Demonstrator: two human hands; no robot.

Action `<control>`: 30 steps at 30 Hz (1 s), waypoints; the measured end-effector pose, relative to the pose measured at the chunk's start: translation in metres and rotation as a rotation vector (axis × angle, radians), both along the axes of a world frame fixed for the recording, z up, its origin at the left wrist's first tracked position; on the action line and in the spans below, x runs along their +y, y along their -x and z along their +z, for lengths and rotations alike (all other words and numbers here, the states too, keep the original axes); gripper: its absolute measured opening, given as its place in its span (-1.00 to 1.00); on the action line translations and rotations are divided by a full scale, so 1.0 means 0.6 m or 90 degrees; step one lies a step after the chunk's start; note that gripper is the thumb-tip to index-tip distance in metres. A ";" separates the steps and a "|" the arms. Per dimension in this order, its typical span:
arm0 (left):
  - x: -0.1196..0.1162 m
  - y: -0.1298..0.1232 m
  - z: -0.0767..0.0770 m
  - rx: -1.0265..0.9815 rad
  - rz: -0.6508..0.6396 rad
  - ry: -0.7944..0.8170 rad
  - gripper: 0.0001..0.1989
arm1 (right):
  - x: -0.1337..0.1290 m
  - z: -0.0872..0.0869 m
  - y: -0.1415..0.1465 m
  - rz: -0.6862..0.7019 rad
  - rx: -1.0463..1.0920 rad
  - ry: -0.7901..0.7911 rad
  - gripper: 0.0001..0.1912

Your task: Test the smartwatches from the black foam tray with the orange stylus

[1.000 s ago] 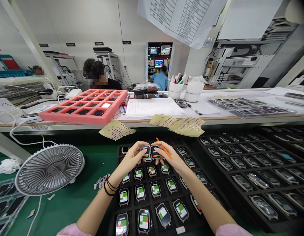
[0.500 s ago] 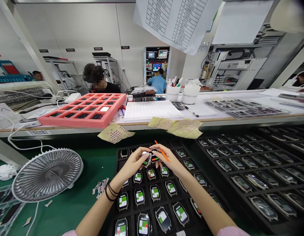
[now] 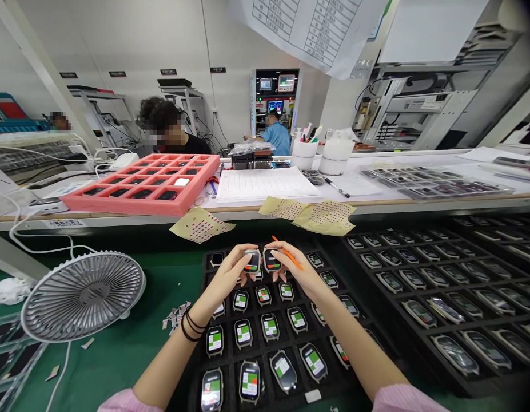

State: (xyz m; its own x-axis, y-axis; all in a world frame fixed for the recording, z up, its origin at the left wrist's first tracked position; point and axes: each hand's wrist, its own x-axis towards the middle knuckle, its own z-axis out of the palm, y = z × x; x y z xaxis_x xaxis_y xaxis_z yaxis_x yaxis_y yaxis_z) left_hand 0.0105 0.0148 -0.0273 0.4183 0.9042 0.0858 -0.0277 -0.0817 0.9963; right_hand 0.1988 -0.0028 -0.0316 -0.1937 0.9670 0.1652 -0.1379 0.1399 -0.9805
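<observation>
Two watches, one gripped in each hand, above the black tray (image 3: 260, 355) near its far edge.
Left watch (image 3: 252, 262) and right watch (image 3: 272, 261) show dark, rounded screens with red-orange low down; left hand (image 3: 235, 268) and right hand (image 3: 298, 269) pinch them closed-fingered.

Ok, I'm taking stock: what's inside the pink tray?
The pink tray holds dark pieces in its compartments and one white piece. Whatever lies beneath them is covered.
</observation>
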 end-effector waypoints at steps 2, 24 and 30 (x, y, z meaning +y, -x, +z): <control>0.001 0.002 0.000 -0.016 0.002 -0.012 -0.54 | 0.001 0.004 -0.003 0.017 0.002 -0.001 -0.69; -0.002 0.007 0.008 -0.013 0.010 -0.041 -0.52 | 0.000 0.009 -0.006 0.021 0.001 0.006 -0.61; -0.003 0.009 0.016 -0.012 0.022 -0.022 -0.61 | 0.000 0.008 -0.007 -0.009 -0.018 0.000 -0.72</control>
State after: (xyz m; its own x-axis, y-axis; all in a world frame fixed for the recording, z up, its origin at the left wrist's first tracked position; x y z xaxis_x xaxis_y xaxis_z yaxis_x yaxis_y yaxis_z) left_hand 0.0054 0.0130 -0.0178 0.3855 0.9143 0.1245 -0.0430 -0.1170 0.9922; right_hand 0.2031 -0.0028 -0.0268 -0.1849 0.9696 0.1603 -0.1084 0.1420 -0.9839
